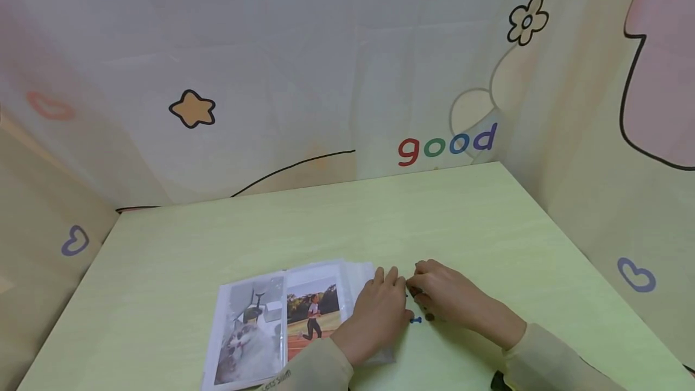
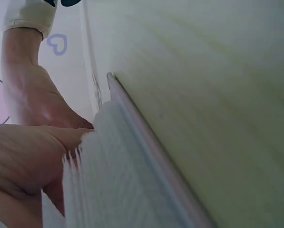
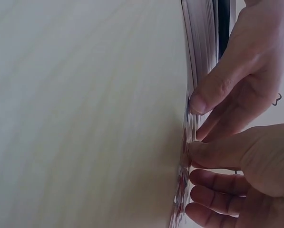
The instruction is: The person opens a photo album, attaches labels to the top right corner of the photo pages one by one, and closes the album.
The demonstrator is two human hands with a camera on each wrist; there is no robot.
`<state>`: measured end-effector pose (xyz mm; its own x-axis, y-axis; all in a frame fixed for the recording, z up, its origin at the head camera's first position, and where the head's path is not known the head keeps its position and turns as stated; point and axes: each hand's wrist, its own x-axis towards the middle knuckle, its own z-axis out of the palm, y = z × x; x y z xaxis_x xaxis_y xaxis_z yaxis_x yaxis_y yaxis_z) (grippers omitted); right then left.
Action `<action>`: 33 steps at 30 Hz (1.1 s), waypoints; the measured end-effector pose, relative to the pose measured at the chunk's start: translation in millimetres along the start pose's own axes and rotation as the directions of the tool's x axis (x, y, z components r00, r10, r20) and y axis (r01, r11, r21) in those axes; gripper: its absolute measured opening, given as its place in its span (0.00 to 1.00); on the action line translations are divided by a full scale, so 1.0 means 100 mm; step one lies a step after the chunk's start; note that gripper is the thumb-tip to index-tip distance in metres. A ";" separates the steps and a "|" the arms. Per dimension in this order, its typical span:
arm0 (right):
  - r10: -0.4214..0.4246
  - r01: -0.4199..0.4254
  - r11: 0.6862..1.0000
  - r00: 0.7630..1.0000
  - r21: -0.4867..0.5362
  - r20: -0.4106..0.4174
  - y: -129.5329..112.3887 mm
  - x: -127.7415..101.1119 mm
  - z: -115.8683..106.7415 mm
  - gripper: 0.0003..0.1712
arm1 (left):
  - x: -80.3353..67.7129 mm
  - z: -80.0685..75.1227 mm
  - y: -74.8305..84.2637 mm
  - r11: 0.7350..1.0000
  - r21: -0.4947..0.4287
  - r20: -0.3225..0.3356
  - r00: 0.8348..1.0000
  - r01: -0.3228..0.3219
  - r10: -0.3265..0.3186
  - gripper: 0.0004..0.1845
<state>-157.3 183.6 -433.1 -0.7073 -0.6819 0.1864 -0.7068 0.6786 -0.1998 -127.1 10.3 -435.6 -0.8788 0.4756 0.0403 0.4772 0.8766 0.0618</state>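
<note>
A photo album [image 1: 271, 324] lies open on the pale green table [image 1: 380, 222], showing a cat photo [image 1: 247, 340] on the left page and a runner photo [image 1: 314, 317] on the right. My left hand [image 1: 388, 279] lies flat on the right-hand stack of clear pages, fingers fairly straight. My right hand [image 1: 415, 288] meets it at the album's right edge. In the right wrist view its thumb [image 3: 213, 153] and fingers pinch the edge of a clear page [image 3: 185, 142], while a left finger [image 3: 213, 90] presses the stacked page edges [image 3: 199, 28].
A small blue object [image 1: 415, 320] lies on the table under my right hand. Cartoon-printed screens [image 1: 326, 77] wall the table at the back and on both sides. Bare table stretches behind and right of the album.
</note>
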 end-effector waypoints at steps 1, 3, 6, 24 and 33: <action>0.001 -0.001 1.000 1.000 0.003 0.002 0.00 0.00 0.00 0.09 | 0.00 0.00 0.00 1.000 0.002 0.001 1.000 0.001 -0.001 0.22; 0.007 -0.007 1.000 1.000 0.011 0.005 -0.01 0.00 0.00 0.09 | 0.01 -0.01 0.01 1.000 0.012 0.005 1.000 0.002 -0.002 0.21; 0.007 -0.008 1.000 1.000 0.022 0.003 -0.01 0.00 -0.01 0.10 | 0.01 -0.02 0.01 1.000 0.021 0.016 1.000 0.006 -0.006 0.21; 0.015 -0.016 0.997 1.000 0.073 0.016 0.04 0.03 -0.02 0.12 | 0.01 -0.05 0.06 1.000 0.014 0.081 0.997 0.017 -0.018 0.26; 0.012 -0.011 0.996 1.000 0.089 -0.013 0.06 0.05 0.00 0.12 | 0.06 -0.05 0.09 0.998 0.002 0.177 0.982 0.066 -0.065 0.31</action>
<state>-165.0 184.6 -433.4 -0.7158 -0.6701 0.1965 -0.6954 0.6588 -0.2870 -128.3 20.5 -429.9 -0.8951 0.4231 -0.1407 0.4185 0.9061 0.0626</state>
